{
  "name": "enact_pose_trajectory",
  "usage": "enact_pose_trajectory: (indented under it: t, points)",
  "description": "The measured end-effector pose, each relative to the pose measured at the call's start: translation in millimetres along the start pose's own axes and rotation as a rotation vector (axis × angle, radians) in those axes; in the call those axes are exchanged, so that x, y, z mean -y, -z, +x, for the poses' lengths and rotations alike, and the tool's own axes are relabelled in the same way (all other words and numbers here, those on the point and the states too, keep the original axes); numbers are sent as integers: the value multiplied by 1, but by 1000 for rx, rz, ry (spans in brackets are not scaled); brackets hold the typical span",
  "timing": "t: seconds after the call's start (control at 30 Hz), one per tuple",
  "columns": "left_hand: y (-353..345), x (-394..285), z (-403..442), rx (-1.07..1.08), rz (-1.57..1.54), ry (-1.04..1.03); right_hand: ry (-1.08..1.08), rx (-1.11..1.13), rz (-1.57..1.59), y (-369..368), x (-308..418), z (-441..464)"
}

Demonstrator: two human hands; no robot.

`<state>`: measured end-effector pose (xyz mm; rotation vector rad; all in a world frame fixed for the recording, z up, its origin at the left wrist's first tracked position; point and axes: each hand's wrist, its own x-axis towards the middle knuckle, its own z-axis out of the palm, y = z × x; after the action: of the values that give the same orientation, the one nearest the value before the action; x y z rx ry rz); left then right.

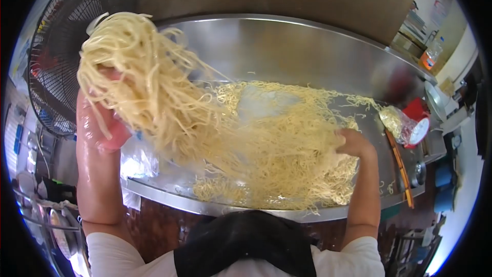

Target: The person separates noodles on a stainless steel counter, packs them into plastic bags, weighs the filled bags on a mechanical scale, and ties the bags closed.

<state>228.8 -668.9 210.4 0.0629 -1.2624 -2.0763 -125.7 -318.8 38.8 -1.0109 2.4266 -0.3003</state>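
My left hand [114, 123] is raised at the left with a big clump of pale yellow noodles [154, 82] draped over it. Its fingers are mostly hidden under the strands. Noodles trail from this clump down to a wide heap of noodles [302, 149] on the steel worktop, and the middle strands are blurred by motion. At the heap's right edge, my right hand [357, 143] has its fingers bent into the noodles, with the fingertips partly covered. Both forearms look wet, the left one shiny.
A steel backsplash [287, 46] rises behind the worktop. A black fan [66, 46] stands at the left. Long wooden sticks [400, 166] lie at the right, beside a clear plastic bag [397, 123]. An orange-filled bottle [431, 54] stands further back.
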Motion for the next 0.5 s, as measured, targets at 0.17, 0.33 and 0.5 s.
enact_pose_trajectory:
  t: [0.17,0.33,0.5]
  points:
    - [-5,2,7,9,121,-63,577,-164,353,-28,153,-11]
    - [4,13,7,-21,120,47,571,-18,138,-205,189,33]
    - [7,67,0,26,400,279,339,172,-84,-226,150,26]
